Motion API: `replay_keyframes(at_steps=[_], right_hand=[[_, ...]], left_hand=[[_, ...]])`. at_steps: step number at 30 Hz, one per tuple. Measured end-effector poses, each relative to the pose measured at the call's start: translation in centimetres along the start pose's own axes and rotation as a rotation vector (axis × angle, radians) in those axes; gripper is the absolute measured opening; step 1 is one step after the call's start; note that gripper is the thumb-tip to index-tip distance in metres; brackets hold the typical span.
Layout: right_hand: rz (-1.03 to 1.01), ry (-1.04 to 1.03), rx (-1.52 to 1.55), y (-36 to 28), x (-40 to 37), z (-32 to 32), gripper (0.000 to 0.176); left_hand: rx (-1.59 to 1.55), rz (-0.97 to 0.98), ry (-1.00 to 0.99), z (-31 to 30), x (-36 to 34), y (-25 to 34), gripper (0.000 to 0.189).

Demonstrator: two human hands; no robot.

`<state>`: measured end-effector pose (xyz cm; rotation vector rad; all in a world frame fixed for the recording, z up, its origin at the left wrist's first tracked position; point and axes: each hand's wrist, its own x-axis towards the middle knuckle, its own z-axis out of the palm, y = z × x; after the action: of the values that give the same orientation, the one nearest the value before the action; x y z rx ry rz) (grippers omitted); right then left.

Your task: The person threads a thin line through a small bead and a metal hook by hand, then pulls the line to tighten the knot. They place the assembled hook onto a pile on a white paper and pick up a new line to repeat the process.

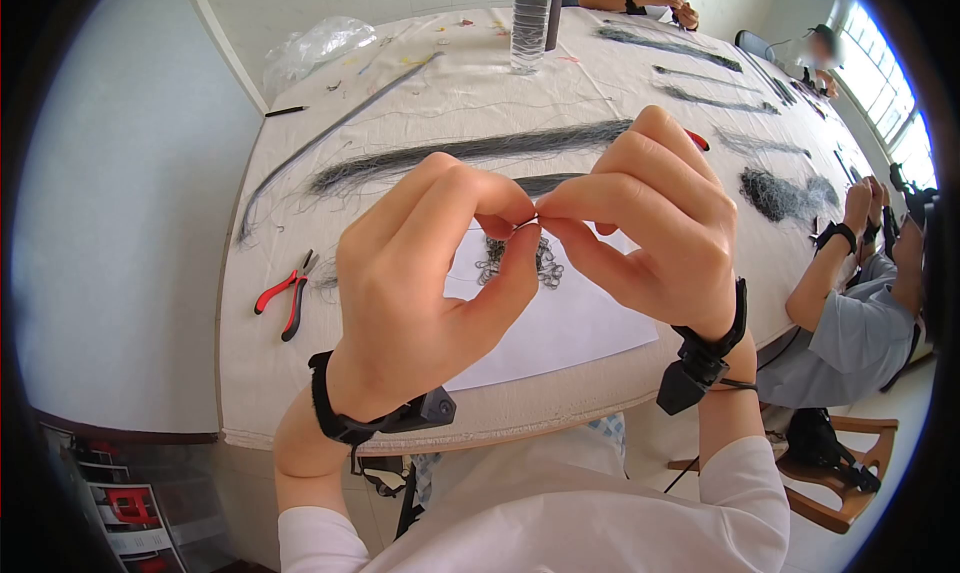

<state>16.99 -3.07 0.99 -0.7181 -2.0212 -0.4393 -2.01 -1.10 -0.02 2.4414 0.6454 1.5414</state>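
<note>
My left hand and my right hand meet fingertip to fingertip in the middle of the view, above the table. Between them both pinch a small dark piece of wire, mostly hidden by the fingers. Below the fingertips, a pile of small bent wire loops lies on a white sheet of paper. Behind my hands a long bundle of dark wire strands stretches across the cloth, with another dark bundle partly hidden by my fingers.
Red-handled pliers lie left on the tablecloth. A water bottle, a dark bottle and a plastic bag stand or lie at the back. More wire bundles and a tangle are right. Other people sit behind and right.
</note>
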Motion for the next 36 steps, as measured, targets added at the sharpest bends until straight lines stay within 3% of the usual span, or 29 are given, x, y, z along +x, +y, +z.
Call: replay_keyframes(at_steps=[12,17,36], right_hand=[[-0.022,-0.004,0.025,0.12,-0.05,-0.07,0.027],[0.095,-0.017,0.145,-0.32,0.27,-0.25,0.027],[0.061,-0.023,0.13,-0.06,0.12,-0.03,0.025]], left_hand=[[-0.037,0.002,-0.007,-0.01,-0.04,-0.27,0.017],[-0.063,-0.014,-0.004,-0.14,0.04,-0.18,0.017],[-0.084,-0.03,-0.002,-0.09,-0.1,-0.22,0.016]])
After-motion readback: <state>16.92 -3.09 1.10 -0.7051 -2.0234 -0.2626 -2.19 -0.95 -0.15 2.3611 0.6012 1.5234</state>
